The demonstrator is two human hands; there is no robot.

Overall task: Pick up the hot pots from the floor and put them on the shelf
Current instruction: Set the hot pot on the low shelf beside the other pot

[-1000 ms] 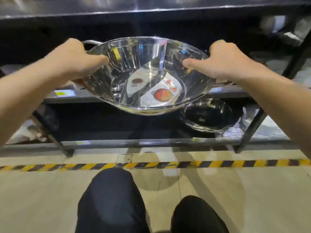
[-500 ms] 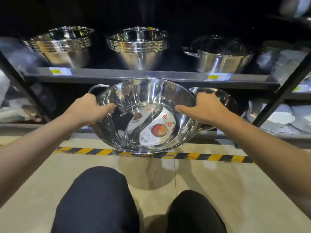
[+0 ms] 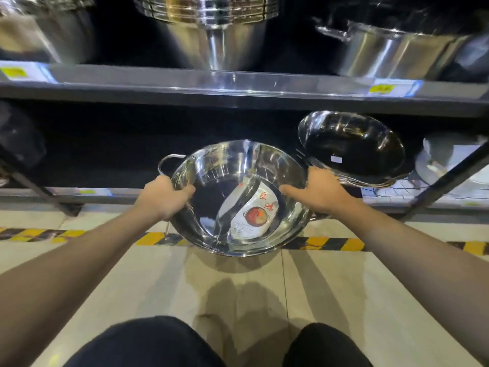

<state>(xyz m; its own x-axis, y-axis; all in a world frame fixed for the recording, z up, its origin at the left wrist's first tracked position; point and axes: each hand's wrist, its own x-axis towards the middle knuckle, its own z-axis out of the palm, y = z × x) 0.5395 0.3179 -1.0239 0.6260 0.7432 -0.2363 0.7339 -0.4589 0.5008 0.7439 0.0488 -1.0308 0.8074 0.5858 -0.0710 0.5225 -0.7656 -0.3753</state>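
I hold a shiny steel hot pot [image 3: 238, 176] with a curved divider and a paper label with a red picture inside. My left hand [image 3: 162, 196] grips its left rim beside a loop handle, and my right hand [image 3: 318, 193] grips the right rim. The pot hangs tilted toward me above the floor, its far edge in front of the dark lower shelf [image 3: 79, 193]. A second hot pot [image 3: 354, 149] leans tilted on that lower shelf just to the right, close to my right hand.
The upper shelf [image 3: 238, 86] carries stacked steel basins [image 3: 211, 30] and a handled pot [image 3: 391, 51]. A slanted black brace [image 3: 447, 178] crosses the right side. Yellow-black tape [image 3: 333, 243] runs along the tiled floor. My knees [image 3: 158, 343] are at the bottom.
The view has shifted up and closer to the shelves. The pot in both hands sits lower and nearer the lower shelf opening. Both grips are unchanged.
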